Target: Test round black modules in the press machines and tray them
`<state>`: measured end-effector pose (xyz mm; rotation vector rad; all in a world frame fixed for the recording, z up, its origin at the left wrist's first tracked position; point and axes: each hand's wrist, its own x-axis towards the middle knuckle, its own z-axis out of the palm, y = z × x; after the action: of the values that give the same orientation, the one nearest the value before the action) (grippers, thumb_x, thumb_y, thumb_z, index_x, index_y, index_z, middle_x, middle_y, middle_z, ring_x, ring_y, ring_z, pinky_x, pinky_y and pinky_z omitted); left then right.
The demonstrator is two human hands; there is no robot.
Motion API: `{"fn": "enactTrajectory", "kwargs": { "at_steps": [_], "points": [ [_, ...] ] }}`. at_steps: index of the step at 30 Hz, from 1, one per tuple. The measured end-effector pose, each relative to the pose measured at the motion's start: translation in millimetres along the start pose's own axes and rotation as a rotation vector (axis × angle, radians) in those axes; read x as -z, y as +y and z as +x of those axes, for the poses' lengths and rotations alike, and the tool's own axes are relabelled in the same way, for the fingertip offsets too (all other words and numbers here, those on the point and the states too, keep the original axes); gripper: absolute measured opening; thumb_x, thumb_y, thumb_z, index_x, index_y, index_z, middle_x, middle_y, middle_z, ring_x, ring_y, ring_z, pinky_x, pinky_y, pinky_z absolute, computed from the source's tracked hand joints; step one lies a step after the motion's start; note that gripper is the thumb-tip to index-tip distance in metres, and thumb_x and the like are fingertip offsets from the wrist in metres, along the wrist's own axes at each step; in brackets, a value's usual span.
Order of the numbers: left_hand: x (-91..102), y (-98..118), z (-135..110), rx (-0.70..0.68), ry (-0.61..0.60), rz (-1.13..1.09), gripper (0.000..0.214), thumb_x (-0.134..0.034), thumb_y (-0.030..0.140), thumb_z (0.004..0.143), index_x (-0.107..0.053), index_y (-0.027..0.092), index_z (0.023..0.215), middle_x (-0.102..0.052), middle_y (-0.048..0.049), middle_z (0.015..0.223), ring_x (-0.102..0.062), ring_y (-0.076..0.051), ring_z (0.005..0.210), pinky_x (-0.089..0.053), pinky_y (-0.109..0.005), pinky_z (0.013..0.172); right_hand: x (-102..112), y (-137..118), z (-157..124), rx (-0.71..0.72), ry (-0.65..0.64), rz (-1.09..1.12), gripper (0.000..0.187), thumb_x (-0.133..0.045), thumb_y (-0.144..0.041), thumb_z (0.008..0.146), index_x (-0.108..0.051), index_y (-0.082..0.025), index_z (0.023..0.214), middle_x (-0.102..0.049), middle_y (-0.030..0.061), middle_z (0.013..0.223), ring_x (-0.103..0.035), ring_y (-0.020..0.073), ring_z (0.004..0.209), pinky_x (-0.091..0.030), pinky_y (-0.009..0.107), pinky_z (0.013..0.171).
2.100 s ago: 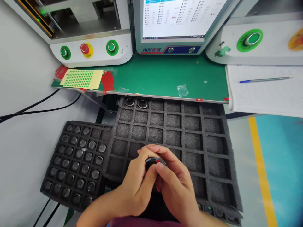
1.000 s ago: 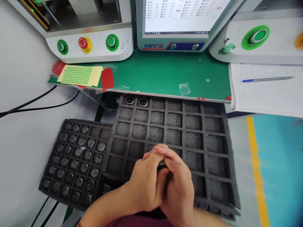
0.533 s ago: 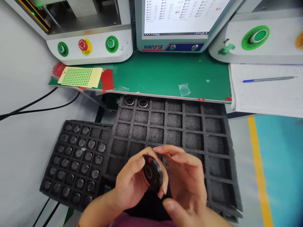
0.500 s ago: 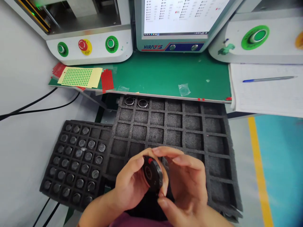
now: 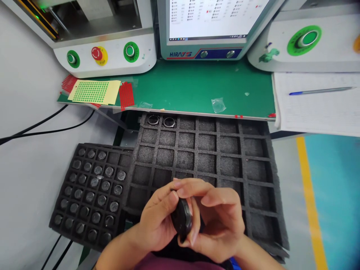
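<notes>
Viewing from afar, I have the disc (image 5: pixel 182 220) (nearly edge-on to me) above the big tray (image 5: pixel 185 159), my left hand (image 5: pixel 157 217) in a narrow grip around it, my right hand (image 5: pixel 221 217) pinching its ends.

Bright light covered the flat green tabletop (image 5: pixel 180 86); small black text (image 5: pixel 194 11) blurred on the glowing white monitor screen (image 5: pixel 208 30); edges looked stretched.
</notes>
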<state>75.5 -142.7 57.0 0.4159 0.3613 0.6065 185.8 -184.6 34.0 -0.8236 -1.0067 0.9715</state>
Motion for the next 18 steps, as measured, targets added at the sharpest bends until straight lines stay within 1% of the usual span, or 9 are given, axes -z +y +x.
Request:
{"fn": "enactTrajectory", "kwargs": {
  "at_steps": [4, 6, 9, 12, 14, 16, 18],
  "points": [
    [-0.1, 2, 0, 0.008, 0.021, 0.025, 0.034, -0.044, 0.046, 0.095, -0.05, 0.017, 0.077, -0.043, 0.0029, 0.052, -0.032, -0.006, 0.037, -0.024, -0.018, 0.037, 0, 1, 3, 0.002, 0.001, 0.006, 0.048, -0.078, -0.028, 0.077, -0.052, -0.035, 0.116, -0.074, 0.0029, 0.092, -0.071, 0.0259, 0.098, -0.055, 0.054, 0.094],
    [0.2, 3, 0, 0.028, 0.036, 0.04, 0.034, -0.045, 0.046, 0.094, -0.05, 0.017, 0.076, -0.043, 0.0026, 0.053, -0.033, -0.007, 0.039, -0.025, -0.019, 0.038, 0, 3, 5, -0.005, -0.001, 0.017, 0.046, -0.078, -0.029, 0.077, -0.052, -0.035, 0.115, -0.074, 0.0025, 0.09, -0.072, 0.0251, 0.095, -0.056, 0.053, 0.093],
    [1.7, 4, 1, 0.035, 0.056, 0.043, 0.034, -0.046, 0.046, 0.093, -0.05, 0.017, 0.077, -0.043, 0.002, 0.053, -0.035, -0.007, 0.04, -0.026, -0.02, 0.039, 2, 6, 6, -0.01, -0.006, 0.029, 0.048, -0.079, -0.026, 0.076, -0.052, -0.035, 0.116, -0.074, 0.004, 0.101, -0.071, 0.0243, 0.099, -0.056, 0.051, 0.094],
    [3.9, 4, 4, 0.015, 0.055, 0.021, 0.03, -0.049, 0.043, 0.091, -0.051, 0.016, 0.076, -0.045, 0.0005, 0.055, -0.038, -0.008, 0.043, -0.026, -0.02, 0.04, 2, 10, 5, 0.031, -0.005, 0.006, 0.059, -0.081, -0.02, 0.072, -0.052, -0.033, 0.122, -0.07, 0.0059, 0.112, -0.068, 0.0244, 0.107, -0.056, 0.047, 0.096],
    [5.5, 5, 7, 0.01, 0.049, 0.012, 0.028, -0.053, 0.04, 0.087, -0.052, 0.015, 0.075, -0.048, -0.0012, 0.057, -0.04, -0.009, 0.046, -0.027, -0.02, 0.042, 2, 12, 4, 0.063, -0.014, -0.016, 0.064, -0.081, -0.015, 0.071, -0.051, -0.031, 0.126, -0.07, 0.0069, 0.115, -0.067, 0.0245, 0.11, -0.057, 0.045, 0.095],
    [7.8, 7, 12, 0.016, 0.044, 0.0, 0.028, -0.056, 0.04, 0.086, -0.055, 0.014, 0.075, -0.05, -0.0025, 0.058, -0.043, -0.01, 0.05, -0.028, -0.02, 0.045, 3, 14, 4, 0.057, -0.008, -0.041, 0.062, -0.08, -0.014, 0.072, -0.051, -0.031, 0.125, -0.071, 0.0081, 0.114, -0.068, 0.025, 0.109, -0.059, 0.044, 0.092],
    [12.3, 10, 16, 0.04, 0.064, -0.006, 0.031, -0.056, 0.044, 0.087, -0.06, 0.014, 0.081, -0.056, -0.0044, 0.063, -0.049, -0.012, 0.056, -0.036, -0.022, 0.053, 10, 15, 12, 0.052, 0.012, -0.106, 0.056, -0.081, -0.017, 0.073, -0.052, -0.03, 0.12, -0.072, 0.0081, 0.11, -0.07, 0.0254, 0.105, -0.059, 0.047, 0.091]
  ]
}}
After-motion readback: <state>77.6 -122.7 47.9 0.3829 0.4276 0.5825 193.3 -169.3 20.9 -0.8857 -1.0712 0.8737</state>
